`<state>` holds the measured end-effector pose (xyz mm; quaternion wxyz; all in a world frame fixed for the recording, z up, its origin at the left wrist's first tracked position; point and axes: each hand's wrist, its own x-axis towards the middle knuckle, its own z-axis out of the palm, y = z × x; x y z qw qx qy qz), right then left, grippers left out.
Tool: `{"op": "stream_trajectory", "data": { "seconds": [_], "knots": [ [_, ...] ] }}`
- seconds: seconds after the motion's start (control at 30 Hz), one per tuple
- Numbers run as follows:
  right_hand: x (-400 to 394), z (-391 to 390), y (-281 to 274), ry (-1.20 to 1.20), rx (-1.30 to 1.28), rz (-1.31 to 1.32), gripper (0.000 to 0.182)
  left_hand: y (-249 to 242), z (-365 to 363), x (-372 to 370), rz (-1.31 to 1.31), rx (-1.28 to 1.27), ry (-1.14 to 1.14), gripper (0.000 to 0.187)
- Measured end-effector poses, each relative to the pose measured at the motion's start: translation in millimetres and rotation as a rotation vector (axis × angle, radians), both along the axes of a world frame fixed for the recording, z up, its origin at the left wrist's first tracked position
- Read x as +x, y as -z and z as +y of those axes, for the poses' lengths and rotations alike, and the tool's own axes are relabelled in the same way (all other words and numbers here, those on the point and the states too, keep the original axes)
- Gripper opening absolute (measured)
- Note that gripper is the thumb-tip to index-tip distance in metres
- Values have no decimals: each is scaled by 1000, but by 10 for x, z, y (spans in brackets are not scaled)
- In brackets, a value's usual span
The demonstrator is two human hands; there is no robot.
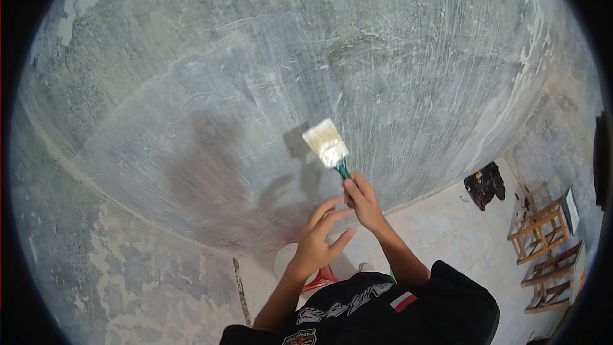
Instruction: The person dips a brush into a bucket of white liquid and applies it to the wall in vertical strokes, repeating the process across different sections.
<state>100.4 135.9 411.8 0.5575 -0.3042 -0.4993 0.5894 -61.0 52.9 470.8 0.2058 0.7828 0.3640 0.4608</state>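
Note:
My right hand (pixel 362 201) is closed around the green handle of a flat paintbrush (pixel 327 142). The brush has pale bristles and a shiny metal band, and points up and to the left in front of the streaked grey wall (pixel 408 83). A shadow of the brush falls on the wall just left of the bristles. Beside the right hand and a little lower, my left hand (pixel 317 243) is open with its fingers apart, its fingertips close to the right hand and the end of the handle.
Two wooden stools (pixel 541 227) stand on the floor at the right. A crumpled black plastic-looking item (pixel 485 186) lies near the foot of the wall. Below my hands, a red object (pixel 321 278) and a white rounded object (pixel 285 259) show partly.

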Motion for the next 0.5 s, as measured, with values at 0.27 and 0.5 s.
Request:
{"op": "stream_trajectory", "data": {
  "seconds": [0.27, 0.5],
  "knots": [
    [95, 917, -1376, 109, 343, 99, 20, -1268, 1416, 450, 310, 524, -86, 63],
    [125, 1332, -1726, -15, 374, 72, 22, -1528, 1673, 450, 385, 575, -208, 69]
  ]
}}
